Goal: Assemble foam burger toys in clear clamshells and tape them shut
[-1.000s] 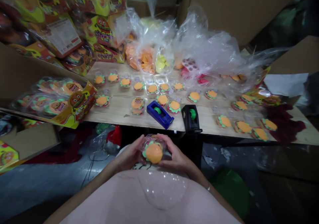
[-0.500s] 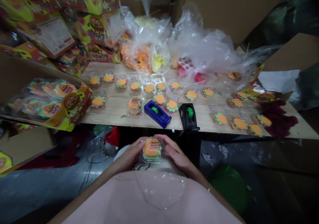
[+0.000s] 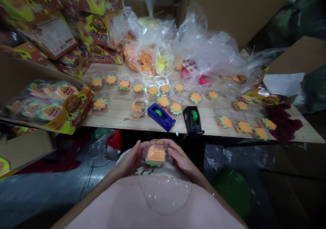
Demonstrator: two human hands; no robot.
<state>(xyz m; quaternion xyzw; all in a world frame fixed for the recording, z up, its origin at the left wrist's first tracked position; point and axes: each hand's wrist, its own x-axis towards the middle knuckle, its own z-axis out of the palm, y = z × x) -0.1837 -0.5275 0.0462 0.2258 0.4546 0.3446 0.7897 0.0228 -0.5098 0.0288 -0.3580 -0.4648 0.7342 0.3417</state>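
Between my two hands, above my lap, is a clear plastic pack with a burger-shaped candy [image 3: 156, 154] inside, an orange bun over a green frilly edge. My left hand [image 3: 133, 157] grips its left side, and my right hand [image 3: 178, 156] closes on its right side. On the table [image 3: 114, 118] ahead lie a blue tape dispenser [image 3: 161, 116] and a black tape dispenser [image 3: 193, 120], both with green tape rolls. Left of the blue one sits a closed burger pack [image 3: 138, 108] with a printed label. Several open packs with burgers [image 3: 175, 108] spread across the tabletop.
At the left a display box [image 3: 76, 110] holds several labelled burger packs. Behind it are stacked printed boxes [image 3: 99, 32]. Plastic bags [image 3: 145, 59] with orange and yellow pieces stand at the back. A dark red cloth [image 3: 285, 123] lies at the right. A green stool [image 3: 233, 191] is below.
The burger pack has tilted in my hands, so its orange top shows more and the label sits nearer the far edge. My left fingers have shifted. The table things look unchanged.
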